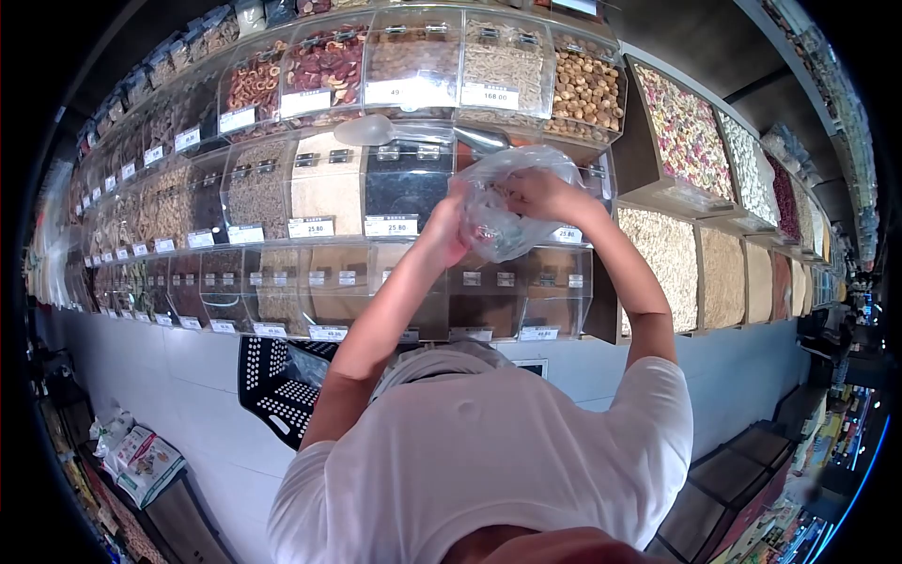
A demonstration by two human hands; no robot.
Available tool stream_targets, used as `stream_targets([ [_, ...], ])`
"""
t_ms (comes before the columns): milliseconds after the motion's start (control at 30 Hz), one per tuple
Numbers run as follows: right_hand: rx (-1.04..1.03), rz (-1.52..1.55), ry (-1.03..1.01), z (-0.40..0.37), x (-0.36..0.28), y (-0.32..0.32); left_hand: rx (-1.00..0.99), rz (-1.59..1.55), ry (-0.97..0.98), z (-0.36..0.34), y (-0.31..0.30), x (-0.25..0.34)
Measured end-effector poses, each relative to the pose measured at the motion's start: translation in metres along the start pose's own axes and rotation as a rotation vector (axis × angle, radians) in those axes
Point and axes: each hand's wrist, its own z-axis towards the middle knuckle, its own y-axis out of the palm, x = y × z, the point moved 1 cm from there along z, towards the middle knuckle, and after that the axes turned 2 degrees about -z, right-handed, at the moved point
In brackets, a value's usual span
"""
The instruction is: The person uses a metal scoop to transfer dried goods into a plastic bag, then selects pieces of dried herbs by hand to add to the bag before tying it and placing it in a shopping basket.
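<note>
A clear plastic bag with something reddish near its bottom hangs in front of the bins. My left hand is closed on the bag's left side. At the bag's mouth is my right hand, partly behind or inside the thin plastic, with its fingers curled; what they hold, if anything, is hidden. Just behind the bag, a scoop with a pale, translucent head lies on top of the middle bins, and a metal scoop lies beside it.
Rows of clear bins with price labels hold nuts, grains and dried goods. Wooden bins stand at the right. A black perforated basket is on the floor at lower left, and a white printed sack lies farther left.
</note>
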Motion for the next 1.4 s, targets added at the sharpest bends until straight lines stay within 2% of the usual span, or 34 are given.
stream_targets([
  [100, -0.202, 0.455, -0.021, -0.005, 0.003, -0.053, -0.063, -0.021, -0.011, 0.007, -0.006, -0.002],
  [167, -0.214, 0.879, 0.271, -0.011, 0.017, -0.09, -0.078, -0.045, 0.018, 0.008, -0.005, -0.003],
  [233, 0.151, 1.024, 0.368, -0.006, 0.06, -0.093, -0.099, -0.097, 0.034, 0.003, 0.0, -0.004],
  [300, 0.474, 0.686, 0.471, 0.009, 0.113, -0.072, -0.129, -0.173, 0.044, -0.006, 0.009, -0.002],
  [400, 0.593, 0.122, 0.596, 0.029, 0.17, -0.036, -0.046, -0.12, 0.001, 0.021, -0.007, -0.02],
  [433, 0.594, 0.002, 0.577, 0.035, 0.177, -0.028, -0.04, -0.134, -0.019, 0.02, -0.005, -0.019],
  [500, 0.615, -0.234, 0.491, 0.041, 0.179, -0.012, -0.028, -0.157, -0.063, 0.017, -0.003, -0.016],
  [600, 0.666, -0.393, 0.492, 0.046, 0.174, -0.005, -0.016, -0.148, -0.057, 0.011, 0.004, -0.014],
  [700, 0.731, -0.358, 0.46, 0.044, 0.174, -0.006, -0.032, -0.149, -0.066, 0.014, -0.001, -0.016],
  [1000, 0.607, -0.33, 0.5, 0.045, 0.187, -0.009, -0.055, -0.177, -0.033, 0.019, -0.007, -0.02],
  [1233, 0.701, -0.324, 0.487, 0.049, 0.186, -0.006, -0.062, -0.193, -0.057, 0.01, 0.001, -0.016],
  [1300, 0.666, -0.315, 0.517, 0.05, 0.188, -0.006, -0.068, -0.126, -0.058, 0.012, -0.003, -0.017],
  [1400, 0.659, -0.29, 0.511, 0.05, 0.195, -0.005, -0.047, -0.208, -0.074, 0.013, -0.001, -0.021],
])
